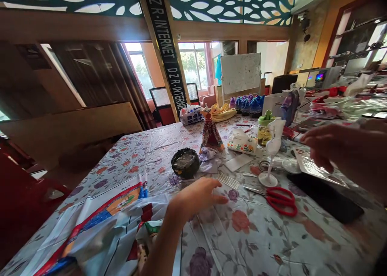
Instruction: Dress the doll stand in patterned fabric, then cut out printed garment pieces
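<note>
My left hand point(198, 193) reaches over the table, its fingers and thumb apart with nothing seen between them. Just beyond its fingertips lies a small sheet of pearl-like beads point(229, 181). My right hand point(335, 147), smeared by motion, hangs above the right side with its fingers loosely apart. Below it are a clear plastic packet point(317, 167) and a flat black piece point(328, 197). Between my hands, red-handled scissors point(281, 200) lie beside a white mannequin stand point(274, 143). A dark round bowl point(185, 163) stands past my left hand.
Printed fabric point(111, 223) covers the left front of the flowered tablecloth point(242, 235). Farther back are a small doll dress on a form point(210, 133), a tissue pack point(242, 142), a green-lidded jar point(264, 133), yellow cloth point(223, 113) and several blue and purple bundles point(248, 104).
</note>
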